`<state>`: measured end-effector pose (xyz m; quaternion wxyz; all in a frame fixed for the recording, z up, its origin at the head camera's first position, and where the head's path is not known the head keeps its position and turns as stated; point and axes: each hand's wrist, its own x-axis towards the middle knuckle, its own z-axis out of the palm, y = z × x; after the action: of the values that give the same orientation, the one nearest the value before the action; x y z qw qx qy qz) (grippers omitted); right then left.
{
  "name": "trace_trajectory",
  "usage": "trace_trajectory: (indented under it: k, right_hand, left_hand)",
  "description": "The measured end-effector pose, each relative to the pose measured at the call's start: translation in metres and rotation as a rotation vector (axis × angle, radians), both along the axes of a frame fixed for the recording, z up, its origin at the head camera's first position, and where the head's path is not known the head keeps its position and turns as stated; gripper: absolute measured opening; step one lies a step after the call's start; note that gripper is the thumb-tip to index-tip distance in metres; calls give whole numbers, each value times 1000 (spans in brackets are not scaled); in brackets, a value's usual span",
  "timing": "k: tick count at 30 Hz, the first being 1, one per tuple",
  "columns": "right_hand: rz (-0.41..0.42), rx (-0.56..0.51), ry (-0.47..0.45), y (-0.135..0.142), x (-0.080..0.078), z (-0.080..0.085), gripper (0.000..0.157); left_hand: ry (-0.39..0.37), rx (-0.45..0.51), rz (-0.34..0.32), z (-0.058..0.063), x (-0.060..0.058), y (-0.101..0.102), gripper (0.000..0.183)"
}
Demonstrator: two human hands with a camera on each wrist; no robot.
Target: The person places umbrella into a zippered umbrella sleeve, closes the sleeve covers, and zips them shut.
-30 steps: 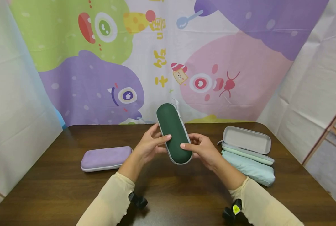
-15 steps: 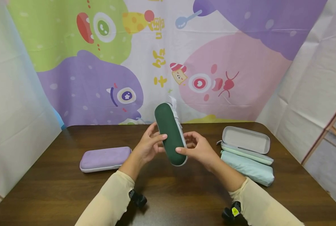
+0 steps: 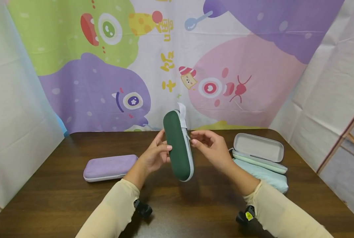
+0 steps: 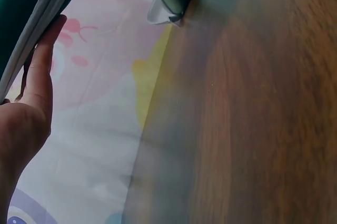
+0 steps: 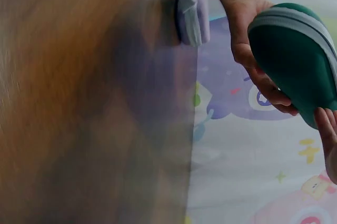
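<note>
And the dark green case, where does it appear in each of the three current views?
Head: the dark green case, just below the centre.
Left wrist: the dark green case, top left corner, cut off by the frame.
Right wrist: the dark green case, upper right, reaching the right edge.
Shared landmark: the cartoon backdrop, visible in all three.

Dk green oblong zip case [image 3: 177, 150]: far face hidden, head view; cut off in both wrist views.
Bare L hand [image 3: 154, 155]: fingers pt. hidden behind case, head view.
Bare R hand [image 3: 211, 147]: mostly out of R wrist view; can't tell if fingertips grip tiny zip pull [image 3: 188, 137].
Lavender oblong case [image 3: 110, 167]: one end pt. behind L forearm [image 3: 136, 177].
Mint soft pouch [image 3: 264, 173]: pt. behind R forearm [image 3: 243, 178].
Brown wood table [image 3: 189, 213]: blurry, both wrist views.
</note>
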<state>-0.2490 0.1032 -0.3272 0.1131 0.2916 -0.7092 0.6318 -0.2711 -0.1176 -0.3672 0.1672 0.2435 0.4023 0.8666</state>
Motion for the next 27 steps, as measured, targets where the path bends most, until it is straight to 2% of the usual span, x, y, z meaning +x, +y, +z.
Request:
trace_trajectory:
  k: [2,5,14,17,19,23,27]
  right_hand:
    - [-22,42,81,-1,-1,3,26]
    - [-68,115,151,-3,-2,6,25]
    - [-192,283,169,-5,-2,8,13]
    - [-222,335,222,-6,-3,6,9]
    - [-238,380,301,-6,-3,5,6]
    - [-267,473,523,-6,-5,4,3]
    - [-271,510,708,-6,-7,4,3]
  left_hand:
    - [5,-3,-5,0,0,-1,79]
    - [5,-13,-9,0,0,-1,82]
    - [-2,-44,-6,-2,-1,-4,92]
    - [-16,-51,-6,-4,-1,-5,97]
    - [-23,-56,-6,-5,-1,-5,97]
    - [-16,-71,-5,-6,0,-4,83]
    - [3,-84,-1,-6,1,-4,70]
